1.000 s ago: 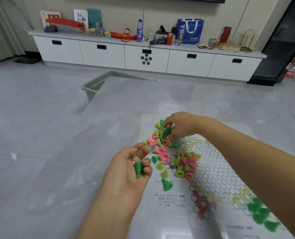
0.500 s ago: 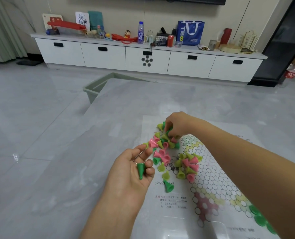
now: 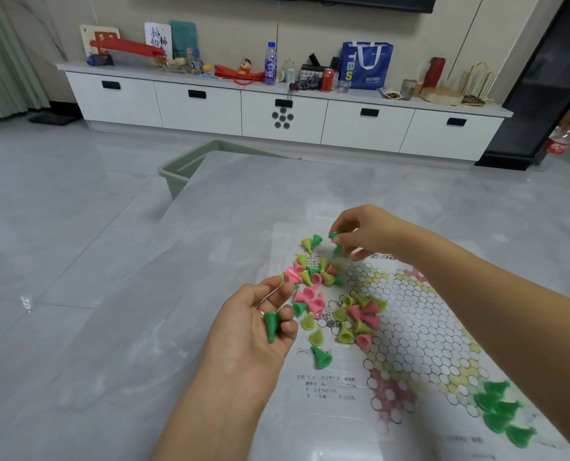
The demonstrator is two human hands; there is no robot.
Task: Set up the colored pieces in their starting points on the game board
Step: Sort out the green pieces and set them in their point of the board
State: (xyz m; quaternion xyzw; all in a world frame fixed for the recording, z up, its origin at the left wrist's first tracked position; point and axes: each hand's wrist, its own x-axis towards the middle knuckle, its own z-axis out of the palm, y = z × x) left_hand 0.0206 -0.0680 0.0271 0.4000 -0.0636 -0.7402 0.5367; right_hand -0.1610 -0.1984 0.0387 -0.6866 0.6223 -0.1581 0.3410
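A: Cones lay scattered just beyond the left hand (image 3: 253, 331) — what did that hand hold?

B: One dark green cone (image 3: 271, 326), resting across the curled fingers, palm up. Its long axis ran roughly toward the wrist: wide base up by the fingertips, narrow tip pointing back at the palm.

A: And the right hand (image 3: 360, 232)?

B: It hovered past the far edge of the loose pile (image 3: 330, 294), pinching a second dark green piece (image 3: 335, 235) between thumb and fingers. That one was partly hidden, so I could not tell which way it pointed.

A: How did the pieces look?

B: Small plastic cones with flared bases, in pink, yellow-green and dark green. Most lay on their sides, pointing every which way. One dark green cone (image 3: 321, 356) lay alone just to the right of the left palm, base toward the viewer.

A: The board?

B: The game board (image 3: 420, 331) was a thin printed sheet of white hexagon cells with pink and yellow corner zones, flat under the right forearm. A cluster of dark green pieces (image 3: 501, 412) sat on its near corner, below that forearm, blurred.
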